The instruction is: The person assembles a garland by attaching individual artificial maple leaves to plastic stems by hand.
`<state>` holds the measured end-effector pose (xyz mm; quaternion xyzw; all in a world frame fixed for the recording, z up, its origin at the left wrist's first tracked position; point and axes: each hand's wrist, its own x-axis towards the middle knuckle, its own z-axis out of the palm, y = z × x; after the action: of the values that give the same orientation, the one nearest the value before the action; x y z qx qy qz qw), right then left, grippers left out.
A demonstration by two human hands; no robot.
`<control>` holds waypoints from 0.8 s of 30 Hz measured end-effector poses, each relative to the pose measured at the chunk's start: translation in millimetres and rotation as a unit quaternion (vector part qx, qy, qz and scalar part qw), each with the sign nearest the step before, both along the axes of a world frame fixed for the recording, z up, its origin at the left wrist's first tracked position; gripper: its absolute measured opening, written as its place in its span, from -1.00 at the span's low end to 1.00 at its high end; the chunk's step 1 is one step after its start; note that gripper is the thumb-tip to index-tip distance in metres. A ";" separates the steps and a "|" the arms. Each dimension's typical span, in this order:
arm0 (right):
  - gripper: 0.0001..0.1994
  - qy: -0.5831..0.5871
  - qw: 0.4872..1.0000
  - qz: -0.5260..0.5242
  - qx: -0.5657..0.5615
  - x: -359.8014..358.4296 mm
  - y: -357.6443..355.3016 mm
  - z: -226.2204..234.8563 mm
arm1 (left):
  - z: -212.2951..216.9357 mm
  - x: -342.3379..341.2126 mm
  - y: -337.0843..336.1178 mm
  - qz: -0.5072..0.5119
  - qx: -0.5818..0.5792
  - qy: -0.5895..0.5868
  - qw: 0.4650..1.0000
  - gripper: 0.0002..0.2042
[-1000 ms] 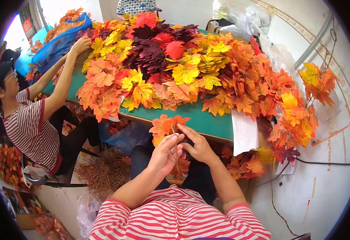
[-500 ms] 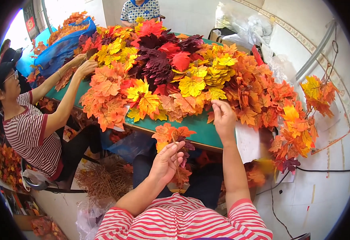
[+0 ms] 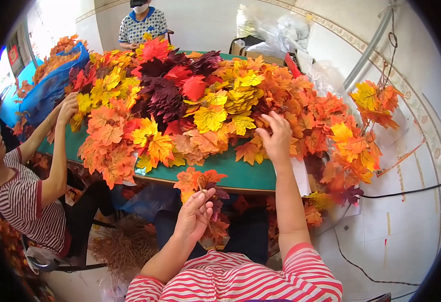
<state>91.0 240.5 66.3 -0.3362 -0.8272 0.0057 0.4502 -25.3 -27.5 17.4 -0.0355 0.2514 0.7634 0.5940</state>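
My left hand [image 3: 195, 215] is closed around a thin brown stem of an artificial maple leaf garland [image 3: 211, 177]. Its orange, yellow and dark purple leaves hang beyond and beside my fingers, over my lap. Out over the near edge of the table, my right hand [image 3: 277, 140] reaches to the orange maple leaves [image 3: 305, 121] on the right of the heap. Thumb and fingers are apart there, with nothing visible between them. Just left of that hand lie stacked yellow leaves [image 3: 211, 118] and a few loose orange ones [image 3: 248, 151].
The green table [image 3: 240, 178] bears heaps of dark purple leaves [image 3: 162, 98] and other colours. A co-worker in stripes [image 3: 29, 201] handles leaves at left; another person [image 3: 142, 27] sits behind. Leafy garlands [image 3: 376, 103] hang at right. Brown stems [image 3: 122, 246] lie below, cables [image 3: 351, 261] on the right.
The view has shifted to the right. My right hand has moved in against the orange leaves and its fingers have spread. My left hand still holds the garland, with its fingers curled more tightly.
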 end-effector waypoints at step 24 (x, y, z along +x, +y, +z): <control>-0.87 0.414 0.876 0.079 -0.236 53.6 118.8 23.0 | 10.3 18.5 11.1 -0.039 -0.004 0.021 0.999 -0.89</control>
<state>144.6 359.3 89.3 -0.3328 -0.5629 0.3748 0.6572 -6.8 -16.4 27.7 -0.0122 0.2684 0.7391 0.6177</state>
